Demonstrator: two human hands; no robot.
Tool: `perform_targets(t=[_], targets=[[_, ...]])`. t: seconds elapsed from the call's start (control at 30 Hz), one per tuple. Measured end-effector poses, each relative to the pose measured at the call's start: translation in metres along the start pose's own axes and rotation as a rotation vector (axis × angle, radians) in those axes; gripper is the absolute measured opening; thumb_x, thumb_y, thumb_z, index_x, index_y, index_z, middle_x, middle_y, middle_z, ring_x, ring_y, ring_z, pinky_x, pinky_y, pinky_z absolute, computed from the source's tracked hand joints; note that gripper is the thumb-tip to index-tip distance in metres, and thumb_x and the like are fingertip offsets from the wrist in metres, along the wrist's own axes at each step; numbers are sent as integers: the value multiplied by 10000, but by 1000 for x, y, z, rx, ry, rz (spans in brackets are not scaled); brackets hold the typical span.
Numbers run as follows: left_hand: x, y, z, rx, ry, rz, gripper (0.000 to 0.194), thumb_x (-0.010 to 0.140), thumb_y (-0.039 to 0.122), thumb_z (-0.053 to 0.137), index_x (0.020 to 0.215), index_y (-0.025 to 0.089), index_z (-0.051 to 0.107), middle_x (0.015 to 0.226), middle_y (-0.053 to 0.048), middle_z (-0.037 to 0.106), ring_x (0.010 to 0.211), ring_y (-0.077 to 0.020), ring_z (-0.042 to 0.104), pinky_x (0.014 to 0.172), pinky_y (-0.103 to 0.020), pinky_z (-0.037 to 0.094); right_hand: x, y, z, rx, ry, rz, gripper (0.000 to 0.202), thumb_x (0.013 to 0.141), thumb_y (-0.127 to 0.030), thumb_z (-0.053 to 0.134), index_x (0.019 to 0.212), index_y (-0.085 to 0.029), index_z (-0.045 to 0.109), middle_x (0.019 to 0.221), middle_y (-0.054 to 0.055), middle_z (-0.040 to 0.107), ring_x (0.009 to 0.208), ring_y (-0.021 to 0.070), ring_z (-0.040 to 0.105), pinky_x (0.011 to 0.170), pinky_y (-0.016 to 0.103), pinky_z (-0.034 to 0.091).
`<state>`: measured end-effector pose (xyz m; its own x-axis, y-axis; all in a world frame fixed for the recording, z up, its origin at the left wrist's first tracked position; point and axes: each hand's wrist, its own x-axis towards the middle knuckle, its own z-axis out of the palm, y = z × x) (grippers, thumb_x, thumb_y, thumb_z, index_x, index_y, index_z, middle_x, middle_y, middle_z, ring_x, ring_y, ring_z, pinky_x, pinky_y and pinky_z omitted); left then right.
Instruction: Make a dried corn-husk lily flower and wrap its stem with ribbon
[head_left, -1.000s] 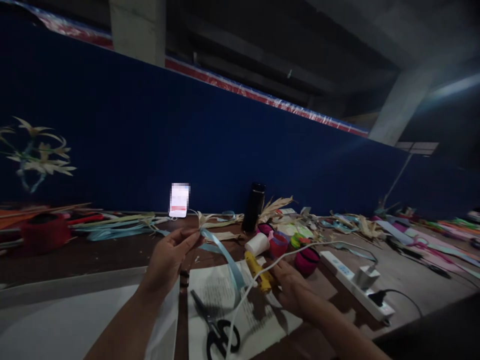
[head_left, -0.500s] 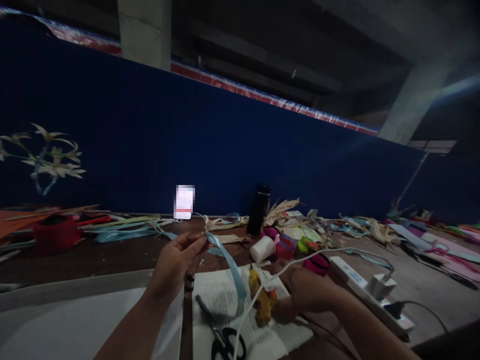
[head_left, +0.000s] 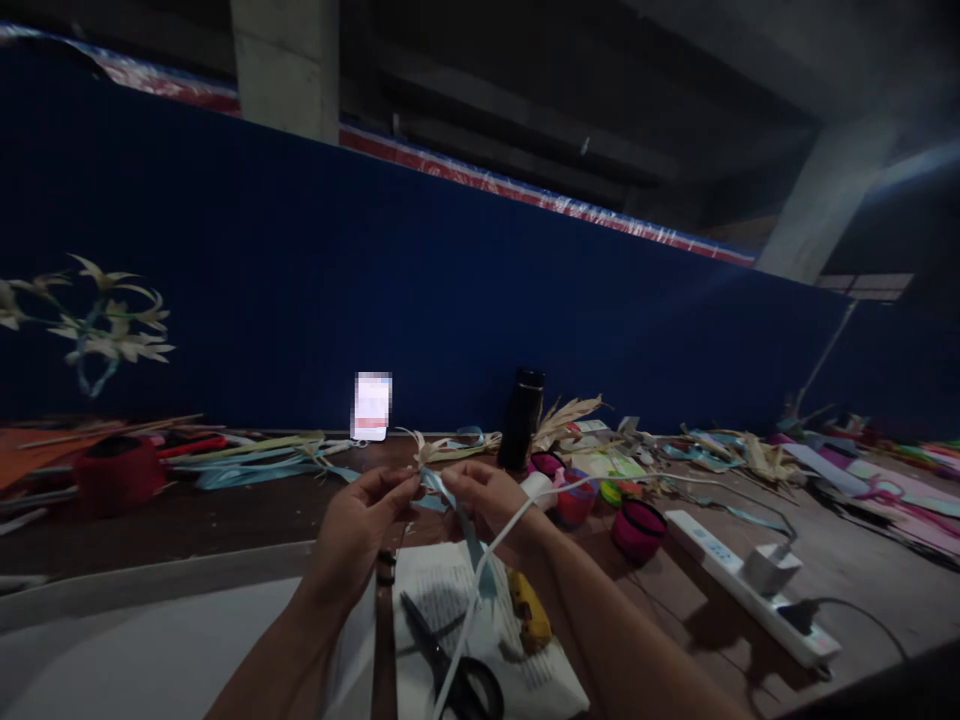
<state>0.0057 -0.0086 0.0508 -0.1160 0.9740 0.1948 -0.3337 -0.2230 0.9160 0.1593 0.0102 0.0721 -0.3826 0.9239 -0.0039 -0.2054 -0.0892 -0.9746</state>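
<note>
My left hand (head_left: 356, 530) pinches the base of a small pale flower (head_left: 424, 447) that looks made of dried husk. Its petals point up above my fingertips. A light blue ribbon (head_left: 486, 578) runs from the flower's base and hangs down. Close beside the left, my right hand (head_left: 491, 500) pinches that ribbon between thumb and fingers, just under the flower. Below my right forearm, a yellow glue gun (head_left: 531, 608) lies on printed paper (head_left: 427, 582), partly covered by the arm. Black-handled scissors (head_left: 480, 685) rest on the same paper.
A white cable (head_left: 469, 620) crosses before my right wrist to a power strip (head_left: 750, 590). Behind stand a lit phone (head_left: 371, 408) and a black bottle (head_left: 521, 420). Ribbon rolls (head_left: 639, 530) and husk scraps (head_left: 570, 412) lie about; a white sheet (head_left: 172, 650) is at left.
My right hand has left the glue gun, which now lies on the paper, and has moved up and left to the ribbon. My left hand keeps its hold on the flower.
</note>
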Motion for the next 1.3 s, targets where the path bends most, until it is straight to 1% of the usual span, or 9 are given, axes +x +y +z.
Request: perform_targets(t=[0.1, 0.3, 0.43, 0.53, 0.67, 0.87, 1.07, 1.2, 1.3], targets=[[-1, 4, 2, 66, 22, 4, 226, 609, 308, 746, 735, 140, 664, 697, 11, 656, 563, -80, 568, 524, -173, 461, 2, -5, 1, -48, 7, -42, 344, 542, -377, 792, 707, -164, 578, 483, -75, 518, 369, 49, 418, 361, 182, 352], [-3, 6, 2, 168, -6, 39, 243, 654, 325, 712, 830, 160, 677, 821, -14, 682, 586, -90, 578, 559, -195, 479, 0, -10, 5, -87, 51, -75, 309, 553, -311, 788, 787, -157, 658, 597, -39, 610, 381, 31, 426, 356, 174, 288], [-3, 3, 1, 199, -33, 75, 255, 682, 336, 689, 884, 181, 672, 877, -17, 683, 625, -98, 586, 582, -199, 488, -1, -11, 7, -100, 51, -90, 312, 566, -300, 777, 830, -162, 687, 546, -47, 591, 368, 30, 408, 357, 179, 262], [-2, 1, 0, 218, -44, 114, 231, 690, 338, 679, 871, 193, 675, 912, -13, 676, 640, -99, 591, 590, -202, 495, 1, -10, 8, -111, 65, -106, 313, 560, -307, 772, 827, -157, 706, 529, -45, 582, 368, 27, 394, 360, 180, 247], [-2, 2, 2, 219, -26, 136, 225, 673, 340, 686, 839, 189, 680, 891, -17, 674, 690, -131, 610, 590, -215, 512, 3, -8, 9, -78, 105, -98, 291, 535, -303, 778, 776, -153, 714, 518, -48, 575, 367, 25, 381, 365, 187, 232], [-4, 5, 4, 275, 3, 176, 215, 682, 344, 669, 818, 177, 679, 882, -34, 658, 702, -160, 619, 587, -241, 535, 2, -7, 9, -13, 48, -59, 279, 547, -278, 771, 790, -154, 712, 528, -46, 566, 413, 35, 384, 399, 191, 244], [-2, 2, 1, 374, 34, 260, 135, 695, 310, 650, 675, 178, 674, 901, -49, 641, 771, -183, 607, 613, -240, 530, 0, -6, 13, 14, 112, -55, 277, 513, -281, 779, 754, -166, 706, 507, -52, 547, 406, 41, 382, 400, 196, 204], [-1, -1, -1, 394, 46, 279, 136, 709, 319, 636, 681, 187, 659, 913, -43, 625, 781, -184, 604, 608, -249, 530, -2, -8, 16, 14, 125, -38, 294, 513, -303, 783, 759, -162, 704, 547, -37, 568, 454, 56, 428, 420, 196, 238], [-3, -2, 0, 398, 39, 317, 144, 728, 327, 619, 702, 189, 655, 926, -41, 606, 799, -184, 598, 618, -255, 532, -2, -7, 17, -6, 129, -77, 280, 552, -340, 771, 754, -159, 699, 582, -30, 581, 487, 58, 450, 451, 194, 277]])
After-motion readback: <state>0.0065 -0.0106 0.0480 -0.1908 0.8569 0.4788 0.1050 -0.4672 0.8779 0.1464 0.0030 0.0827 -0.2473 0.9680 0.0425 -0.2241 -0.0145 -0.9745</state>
